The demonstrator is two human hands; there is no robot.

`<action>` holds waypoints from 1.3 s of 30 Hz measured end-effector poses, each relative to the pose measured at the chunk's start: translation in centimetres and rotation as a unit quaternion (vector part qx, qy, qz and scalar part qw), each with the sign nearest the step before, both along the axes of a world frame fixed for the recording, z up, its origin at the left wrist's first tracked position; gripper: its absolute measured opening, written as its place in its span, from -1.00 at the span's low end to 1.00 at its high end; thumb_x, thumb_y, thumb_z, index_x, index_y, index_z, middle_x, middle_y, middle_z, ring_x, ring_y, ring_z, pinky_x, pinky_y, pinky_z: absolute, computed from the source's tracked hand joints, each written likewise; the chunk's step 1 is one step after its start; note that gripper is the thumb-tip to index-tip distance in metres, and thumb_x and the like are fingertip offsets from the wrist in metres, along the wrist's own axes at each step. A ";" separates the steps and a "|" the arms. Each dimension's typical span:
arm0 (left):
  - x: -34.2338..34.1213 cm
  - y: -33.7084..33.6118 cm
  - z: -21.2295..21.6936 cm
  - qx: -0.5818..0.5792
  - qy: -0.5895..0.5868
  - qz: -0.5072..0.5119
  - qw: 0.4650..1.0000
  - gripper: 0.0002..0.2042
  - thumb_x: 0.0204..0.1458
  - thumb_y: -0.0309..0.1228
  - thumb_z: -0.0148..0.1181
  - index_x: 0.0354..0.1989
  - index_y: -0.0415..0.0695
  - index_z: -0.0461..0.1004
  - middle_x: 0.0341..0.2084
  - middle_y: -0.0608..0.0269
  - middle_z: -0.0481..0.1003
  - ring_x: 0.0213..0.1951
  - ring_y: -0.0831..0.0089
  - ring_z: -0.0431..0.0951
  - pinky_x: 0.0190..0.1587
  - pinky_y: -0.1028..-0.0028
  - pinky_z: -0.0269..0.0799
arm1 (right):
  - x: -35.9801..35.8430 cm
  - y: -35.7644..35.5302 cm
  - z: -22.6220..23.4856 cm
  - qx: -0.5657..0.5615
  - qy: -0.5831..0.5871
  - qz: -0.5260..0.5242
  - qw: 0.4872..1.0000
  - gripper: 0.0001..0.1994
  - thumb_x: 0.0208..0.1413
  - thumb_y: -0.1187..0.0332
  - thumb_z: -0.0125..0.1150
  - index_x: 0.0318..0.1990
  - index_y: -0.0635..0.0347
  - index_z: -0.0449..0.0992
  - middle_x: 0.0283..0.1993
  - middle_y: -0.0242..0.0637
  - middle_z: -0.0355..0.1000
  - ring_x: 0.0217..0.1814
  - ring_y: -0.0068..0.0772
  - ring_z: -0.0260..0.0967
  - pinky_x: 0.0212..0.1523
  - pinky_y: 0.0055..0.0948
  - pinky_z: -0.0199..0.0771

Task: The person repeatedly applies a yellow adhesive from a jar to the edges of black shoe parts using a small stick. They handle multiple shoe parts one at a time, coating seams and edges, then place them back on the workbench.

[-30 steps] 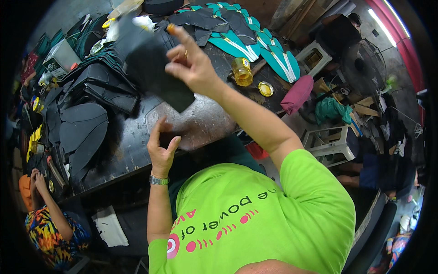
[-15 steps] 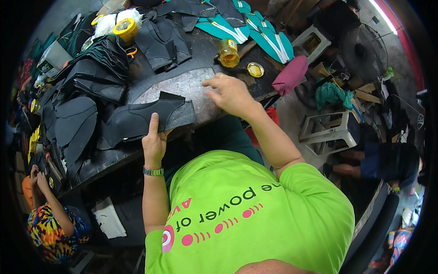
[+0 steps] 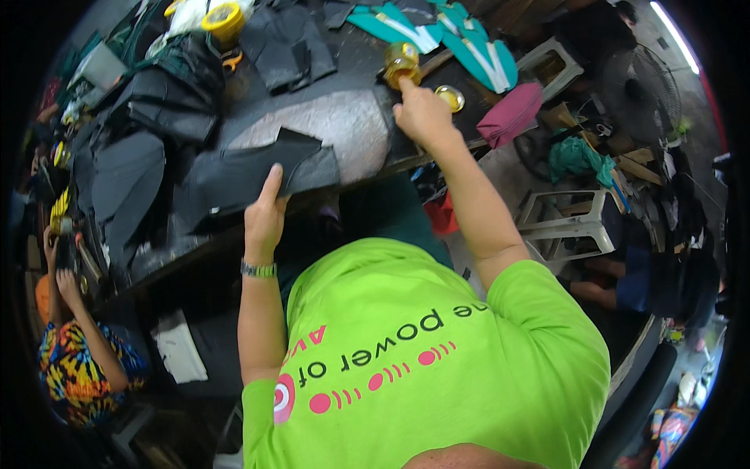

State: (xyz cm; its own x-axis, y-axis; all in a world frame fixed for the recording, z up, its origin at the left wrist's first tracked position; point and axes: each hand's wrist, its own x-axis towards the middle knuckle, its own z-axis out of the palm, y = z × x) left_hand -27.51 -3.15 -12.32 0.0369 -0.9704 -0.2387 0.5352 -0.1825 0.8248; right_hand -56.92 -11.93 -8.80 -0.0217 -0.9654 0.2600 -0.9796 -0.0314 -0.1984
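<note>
cluttered and dark, the workbench [image 3: 351,125] fills the upper half of the view, its worn pale patch showing near the middle, with stacks of black cut fabric pieces [image 3: 125,180] heaped along its left side. the left hand [image 3: 264,215] lies at the near edge of the bench, fingers stretched flat and pressing down on a black fabric piece [image 3: 258,168] that sits spread just in front of the person, one corner hanging toward the edge. the right hand [image 3: 420,117] is extended farther across the bench with its forefinger raised, touching an amber glass jar [image 3: 401,62]; whether the other fingers grip anything i cannot tell. a small round yellow lid [image 3: 450,97] lies just beside that hand. teal shaped pieces [image 3: 461,39] with pale strips lie at the far edge, a yellow tape roll [image 3: 223,19] sits at the top left, and a maroon pouch [image 3: 512,113] rests on the bench's right end. another person in a patterned shirt [image 3: 74,367] sits low at the left.
</note>
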 end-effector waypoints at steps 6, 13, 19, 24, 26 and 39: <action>0.7 -0.5 -0.3 -0.003 0.015 -0.028 0.999 -0.73 0.24 -0.31 0.25 -0.08 -0.29 0.58 -0.12 0.27 0.58 -0.09 0.53 0.58 -0.04 0.51 0.51 | -0.4 0.3 -1.2 -0.033 0.047 0.032 0.998 -0.73 0.07 0.31 0.17 -0.10 0.23 0.44 -0.25 0.13 0.59 -0.19 0.18 0.58 -0.14 0.06 0.56; 0.9 -1.0 -0.8 -0.023 0.055 -0.058 0.997 -0.73 0.32 -0.43 0.10 0.12 -0.26 0.48 0.05 0.14 0.55 0.08 0.29 0.56 0.15 0.30 0.49 | 0.2 4.3 1.9 0.026 -0.025 0.105 0.994 -0.65 0.08 0.30 0.22 0.03 0.17 0.56 -0.31 -0.02 0.56 -0.30 -0.05 0.56 -0.24 -0.17 0.54; 0.5 -0.4 -0.1 -0.027 0.104 -0.109 0.988 -0.73 0.30 -0.40 0.12 0.06 -0.33 0.50 -0.03 0.11 0.58 0.00 0.30 0.60 0.07 0.30 0.52 | 6.5 7.8 1.4 0.036 -0.482 0.228 0.845 -0.44 0.14 0.48 0.32 0.33 0.04 0.39 -0.11 -0.46 0.37 -0.22 -0.73 0.29 -0.23 -0.68 0.33; -0.6 0.5 0.4 -0.058 0.190 -0.155 0.968 -0.66 0.36 -0.33 -0.02 0.17 -0.31 0.42 0.09 0.06 0.53 0.11 0.26 0.56 0.18 0.26 0.47 | 8.9 7.8 -0.9 0.102 -0.674 0.213 0.701 -0.31 0.12 0.65 0.26 0.42 0.10 0.22 -0.15 -0.43 0.34 -0.15 -0.70 0.28 -0.12 -0.72 0.31; -1.4 1.0 0.5 -0.042 0.136 -0.110 0.984 -0.69 0.36 -0.32 -0.01 0.12 -0.27 0.45 0.03 0.11 0.56 0.06 0.29 0.58 0.15 0.29 0.48 | 9.1 7.9 -1.2 0.093 -0.712 0.216 0.662 -0.29 0.12 0.68 0.23 0.43 0.12 0.20 -0.18 -0.43 0.34 -0.18 -0.73 0.27 -0.15 -0.73 0.32; -2.0 -0.3 2.8 0.028 0.164 -0.126 0.978 -0.72 0.34 -0.39 0.01 0.08 -0.33 0.47 -0.04 0.06 0.59 -0.02 0.29 0.63 0.10 0.29 0.53 | 7.2 4.5 -0.6 0.024 -0.508 0.319 0.800 -0.61 0.24 0.69 0.00 0.15 0.19 0.57 0.23 -0.31 0.28 0.02 -0.57 0.37 0.07 -0.55 0.44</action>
